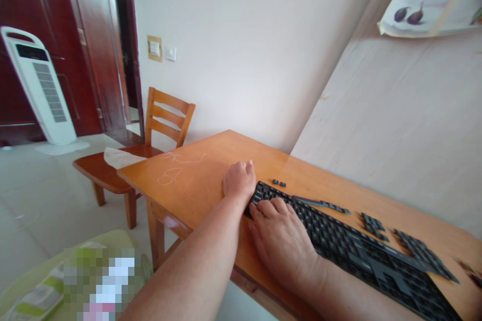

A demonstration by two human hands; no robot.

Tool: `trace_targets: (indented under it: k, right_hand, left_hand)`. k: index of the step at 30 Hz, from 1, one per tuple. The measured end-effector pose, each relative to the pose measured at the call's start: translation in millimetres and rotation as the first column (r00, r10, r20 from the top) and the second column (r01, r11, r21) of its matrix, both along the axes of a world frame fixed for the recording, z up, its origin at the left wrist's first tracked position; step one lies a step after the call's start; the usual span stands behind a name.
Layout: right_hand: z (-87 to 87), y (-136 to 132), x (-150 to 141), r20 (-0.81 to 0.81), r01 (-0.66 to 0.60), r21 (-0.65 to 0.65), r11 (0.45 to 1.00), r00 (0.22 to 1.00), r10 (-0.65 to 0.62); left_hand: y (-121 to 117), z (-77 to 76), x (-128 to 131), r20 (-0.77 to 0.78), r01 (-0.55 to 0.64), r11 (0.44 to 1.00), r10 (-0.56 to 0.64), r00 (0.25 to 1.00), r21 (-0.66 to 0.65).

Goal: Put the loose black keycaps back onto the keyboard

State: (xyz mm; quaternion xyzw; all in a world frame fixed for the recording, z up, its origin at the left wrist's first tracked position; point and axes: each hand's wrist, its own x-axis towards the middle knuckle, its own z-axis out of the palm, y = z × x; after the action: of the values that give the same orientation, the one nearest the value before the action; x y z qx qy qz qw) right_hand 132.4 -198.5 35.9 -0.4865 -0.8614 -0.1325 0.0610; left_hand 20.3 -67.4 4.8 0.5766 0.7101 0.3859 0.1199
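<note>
A black keyboard [324, 230] lies slantwise on the wooden table [211, 165]; keycaps cover its left part, while its right part shows bare black frame. My left hand [240, 180] is curled closed at the keyboard's far left end, thumb side up, its fingertips hidden. Over the left keys rests my right hand [282, 233], its fingers bent together and their tips down at the keys; anything between them is hidden. Two loose keycaps [279, 183] sit just behind the keyboard. Further right along its back lie a strip of keycaps [335, 206], a small keycap cluster [373, 224] and a larger keycap block [425, 253].
White chalk-like scribbles [171, 175] mark the table's left end. A wooden chair [165, 120] with a pale cloth on its seat stands beyond that end. A greenish bin or tub [116, 238] is below left. A white tower fan [47, 90] stands by the red door.
</note>
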Motion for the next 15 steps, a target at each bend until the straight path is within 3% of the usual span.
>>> trace_targets:
  k: [15]
  right_hand:
    - [-5.8,2.0,-2.0,-0.037,-0.007,0.027,1.000,0.999,0.008]
  left_hand:
    - [3.8,-5.4,-3.2,-0.015,0.009,1.000,-0.008,1.000,0.014]
